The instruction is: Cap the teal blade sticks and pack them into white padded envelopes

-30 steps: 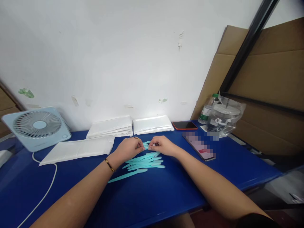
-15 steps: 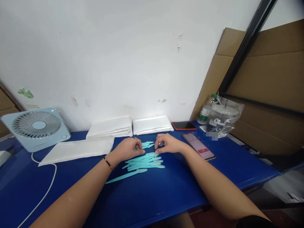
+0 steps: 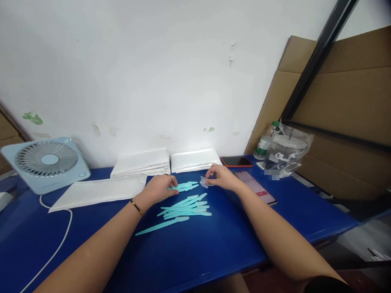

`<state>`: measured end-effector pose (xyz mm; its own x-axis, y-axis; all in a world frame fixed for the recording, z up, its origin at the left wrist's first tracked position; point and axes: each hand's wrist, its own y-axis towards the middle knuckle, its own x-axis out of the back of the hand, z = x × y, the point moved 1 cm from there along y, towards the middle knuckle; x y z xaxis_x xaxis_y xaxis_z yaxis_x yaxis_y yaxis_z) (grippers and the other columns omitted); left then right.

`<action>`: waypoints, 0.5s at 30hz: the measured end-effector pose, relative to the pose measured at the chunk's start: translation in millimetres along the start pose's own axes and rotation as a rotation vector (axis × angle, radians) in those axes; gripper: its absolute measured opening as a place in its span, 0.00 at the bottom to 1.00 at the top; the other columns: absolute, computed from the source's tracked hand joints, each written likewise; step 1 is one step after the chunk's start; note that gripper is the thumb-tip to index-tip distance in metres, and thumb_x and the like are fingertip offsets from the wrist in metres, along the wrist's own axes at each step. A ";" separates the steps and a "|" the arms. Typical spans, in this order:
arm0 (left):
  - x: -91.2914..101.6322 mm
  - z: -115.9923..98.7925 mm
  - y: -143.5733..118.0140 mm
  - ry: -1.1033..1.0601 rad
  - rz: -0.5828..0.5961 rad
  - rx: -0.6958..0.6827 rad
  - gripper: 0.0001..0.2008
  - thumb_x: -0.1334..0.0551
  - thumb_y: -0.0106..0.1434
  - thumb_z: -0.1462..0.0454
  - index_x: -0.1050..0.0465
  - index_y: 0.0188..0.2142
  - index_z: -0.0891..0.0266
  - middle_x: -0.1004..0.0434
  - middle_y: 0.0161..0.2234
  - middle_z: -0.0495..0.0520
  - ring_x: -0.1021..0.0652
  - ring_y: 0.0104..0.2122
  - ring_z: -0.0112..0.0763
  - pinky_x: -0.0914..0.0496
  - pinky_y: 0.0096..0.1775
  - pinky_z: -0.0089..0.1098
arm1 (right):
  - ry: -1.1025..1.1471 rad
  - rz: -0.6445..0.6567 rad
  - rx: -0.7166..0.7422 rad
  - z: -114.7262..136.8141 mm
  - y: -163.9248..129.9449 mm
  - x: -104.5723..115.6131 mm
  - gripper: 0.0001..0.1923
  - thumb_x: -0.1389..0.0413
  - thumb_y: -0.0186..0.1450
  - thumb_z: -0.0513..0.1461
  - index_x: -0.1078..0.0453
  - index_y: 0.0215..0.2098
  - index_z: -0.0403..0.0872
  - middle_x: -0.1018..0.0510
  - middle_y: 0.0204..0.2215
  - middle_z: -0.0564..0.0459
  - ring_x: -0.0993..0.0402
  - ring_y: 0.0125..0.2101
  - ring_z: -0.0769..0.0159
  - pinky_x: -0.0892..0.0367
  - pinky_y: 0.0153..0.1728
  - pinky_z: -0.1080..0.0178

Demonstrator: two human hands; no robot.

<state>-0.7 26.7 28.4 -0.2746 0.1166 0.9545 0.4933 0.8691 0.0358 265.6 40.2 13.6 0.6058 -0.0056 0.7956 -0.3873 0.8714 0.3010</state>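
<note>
On the blue table (image 3: pixel 214 244) the left hand (image 3: pixel 159 188) rests knuckles up, its fingers closed on the near ends of a few teal sticks (image 3: pixel 185 186) whose tips point off toward three o'clock. The right hand (image 3: pixel 221 177), at about two o'clock from the left, pinches small clear caps (image 3: pixel 204 182) between thumb and fingertips; the caps sit just past the tips of the held sticks, apart from them by a narrow gap. At six o'clock from the held sticks lies a loose pile of teal sticks (image 3: pixel 186 207), fanned out flat, with one long stick (image 3: pixel 159 226) lying by itself at its seven o'clock edge. At four o'clock from the right hand, close to the wrist, a lit phone (image 3: pixel 256 188) lies face up.
</note>
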 end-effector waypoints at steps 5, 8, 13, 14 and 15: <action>-2.2 -18.2 -6.2 -0.027 0.128 -0.052 0.13 0.39 0.51 0.52 0.26 0.28 0.58 0.24 0.28 0.49 0.27 0.27 0.30 0.41 0.25 0.27 | 0.039 0.132 0.123 25.1 -4.3 -7.9 0.09 0.40 0.56 0.44 0.26 0.29 0.46 0.29 0.29 0.54 0.34 0.29 0.71 0.42 0.30 0.68; -6.2 -27.0 -8.7 -0.047 0.191 -0.018 0.10 0.40 0.51 0.55 0.27 0.26 0.58 0.24 0.27 0.48 0.27 0.25 0.29 0.43 0.23 0.27 | 0.035 0.246 0.166 39.4 -6.6 -15.0 0.10 0.38 0.55 0.45 0.25 0.30 0.47 0.30 0.29 0.54 0.34 0.28 0.72 0.43 0.30 0.68; -8.3 -25.2 -5.5 -0.036 0.128 -0.031 0.09 0.42 0.54 0.58 0.27 0.25 0.58 0.23 0.26 0.49 0.27 0.26 0.29 0.41 0.25 0.28 | 0.039 0.321 0.191 40.2 -6.1 -19.8 0.07 0.39 0.56 0.43 0.25 0.29 0.47 0.31 0.28 0.55 0.34 0.27 0.72 0.42 0.28 0.69; -7.1 -22.9 -4.3 -0.019 0.097 -0.041 0.09 0.43 0.55 0.58 0.27 0.25 0.59 0.23 0.27 0.49 0.27 0.26 0.29 0.41 0.26 0.28 | 0.040 0.311 0.184 36.8 -5.6 -18.9 0.06 0.40 0.57 0.42 0.25 0.29 0.47 0.30 0.29 0.55 0.34 0.27 0.72 0.42 0.28 0.69; -5.6 -20.3 -3.3 -0.001 0.064 -0.043 0.09 0.43 0.55 0.58 0.27 0.25 0.59 0.23 0.27 0.50 0.26 0.27 0.30 0.40 0.27 0.28 | 0.034 0.287 0.171 32.7 -5.0 -17.3 0.06 0.40 0.57 0.41 0.25 0.29 0.46 0.30 0.29 0.54 0.34 0.27 0.72 0.42 0.28 0.69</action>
<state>16.0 13.4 29.0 -0.2426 0.1715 0.9549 0.5449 0.8384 -0.0122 234.4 20.0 15.5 0.4772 0.2468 0.8434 -0.6544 0.7404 0.1536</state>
